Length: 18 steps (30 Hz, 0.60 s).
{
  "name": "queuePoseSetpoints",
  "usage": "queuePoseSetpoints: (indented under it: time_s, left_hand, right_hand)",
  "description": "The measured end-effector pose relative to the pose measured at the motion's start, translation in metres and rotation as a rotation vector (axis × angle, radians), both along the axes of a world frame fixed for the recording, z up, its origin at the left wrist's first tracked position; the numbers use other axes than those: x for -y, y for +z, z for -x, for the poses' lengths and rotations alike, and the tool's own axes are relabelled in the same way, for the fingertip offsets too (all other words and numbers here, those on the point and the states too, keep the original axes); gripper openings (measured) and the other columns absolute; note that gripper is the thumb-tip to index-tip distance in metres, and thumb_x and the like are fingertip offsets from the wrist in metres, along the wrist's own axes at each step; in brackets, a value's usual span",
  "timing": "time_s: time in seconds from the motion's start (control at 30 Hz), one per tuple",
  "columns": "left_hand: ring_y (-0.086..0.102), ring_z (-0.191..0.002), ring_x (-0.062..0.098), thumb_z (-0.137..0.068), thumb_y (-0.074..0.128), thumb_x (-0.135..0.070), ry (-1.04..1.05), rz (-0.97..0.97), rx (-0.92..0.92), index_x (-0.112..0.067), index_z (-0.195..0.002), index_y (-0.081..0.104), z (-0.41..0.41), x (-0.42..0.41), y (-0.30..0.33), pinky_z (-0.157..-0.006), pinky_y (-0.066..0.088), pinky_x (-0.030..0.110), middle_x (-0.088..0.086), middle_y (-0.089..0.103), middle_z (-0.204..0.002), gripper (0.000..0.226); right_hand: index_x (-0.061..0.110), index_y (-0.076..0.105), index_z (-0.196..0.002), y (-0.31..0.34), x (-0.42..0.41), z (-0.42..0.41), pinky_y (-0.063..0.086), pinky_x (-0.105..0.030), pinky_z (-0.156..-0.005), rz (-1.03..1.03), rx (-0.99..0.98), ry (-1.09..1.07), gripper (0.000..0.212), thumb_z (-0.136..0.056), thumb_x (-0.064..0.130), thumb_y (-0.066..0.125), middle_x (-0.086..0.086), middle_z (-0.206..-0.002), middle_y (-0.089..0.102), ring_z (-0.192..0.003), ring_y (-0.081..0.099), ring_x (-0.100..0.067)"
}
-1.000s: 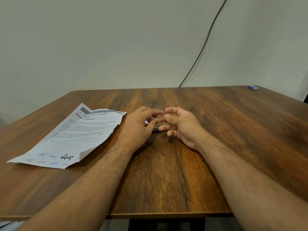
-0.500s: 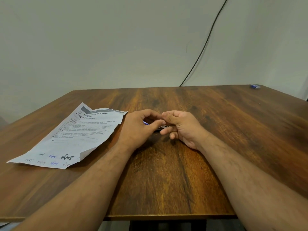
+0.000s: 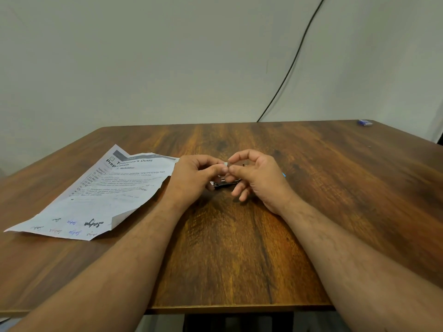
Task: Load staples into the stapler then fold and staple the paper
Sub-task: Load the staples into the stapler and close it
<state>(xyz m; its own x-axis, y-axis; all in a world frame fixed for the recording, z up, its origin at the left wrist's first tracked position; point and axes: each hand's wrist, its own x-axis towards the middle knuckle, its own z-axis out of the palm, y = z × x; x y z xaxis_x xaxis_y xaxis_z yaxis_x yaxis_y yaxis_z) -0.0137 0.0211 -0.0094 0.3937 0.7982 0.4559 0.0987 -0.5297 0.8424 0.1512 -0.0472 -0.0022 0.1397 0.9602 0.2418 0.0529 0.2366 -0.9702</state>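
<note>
Both hands meet over the middle of the brown wood-grain worktop [image 3: 239, 248]. The left hand [image 3: 194, 179] pinches a small silvery strip of staples [image 3: 225, 163] between thumb and forefinger; the right hand [image 3: 257, 178] brings thumb and forefinger to the strip's other end, its remaining fingers loosely curled below. Whether the right fingertips actually grip the strip or only touch it, I cannot tell. Held up like this, the strip is probably being separated or lined up for loading.

Directly beneath the hands lies the small dark metal stapler [image 3: 224, 184], mostly hidden by fingers; a blue tip [image 3: 283, 174] shows just past the right hand. It sits low and close so the staples need only drop into it.

The crumpled white printed sheet of paper [image 3: 96, 197] lies flat just left of the left hand, unfolded, waiting for the later step.

Compared with half a second ago, the hands have lifted off the stapler and their fingertips now work higher, around the strip, leaving the stapler more exposed.
</note>
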Motion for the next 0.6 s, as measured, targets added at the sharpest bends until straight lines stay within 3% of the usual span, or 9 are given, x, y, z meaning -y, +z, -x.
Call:
queuePoseSetpoints:
  time_s: [0.23,0.6]
  left_hand:
    - [0.067,-0.066,0.008,-0.091,0.07,-0.009,-0.078,0.075,-0.048,-0.026,-0.08,0.078,0.0009,0.0015,-0.0003,-0.057,0.054,0.026,-0.001,0.077,-0.076,0.021]
    - [0.065,-0.059,0.007,-0.094,0.07,-0.02,-0.051,0.129,-0.021,-0.024,-0.087,0.079,0.0017,0.0038,0.0038,-0.054,0.052,0.021,-0.002,0.075,-0.078,0.012]
  right_hand:
    - [0.009,0.074,-0.101,-0.002,0.0033,0.0014,0.048,-0.022,-0.036,-0.057,0.127,-0.046,0.01,-0.095,0.007,0.066,-0.008,-0.072,0.072,-0.044,0.061,-0.018]
    - [0.024,0.074,-0.105,-0.003,0.0016,0.0015,0.053,-0.028,-0.044,-0.105,0.3,-0.147,0.017,-0.093,0.013,0.071,-0.012,-0.082,0.077,-0.055,0.067,-0.031]
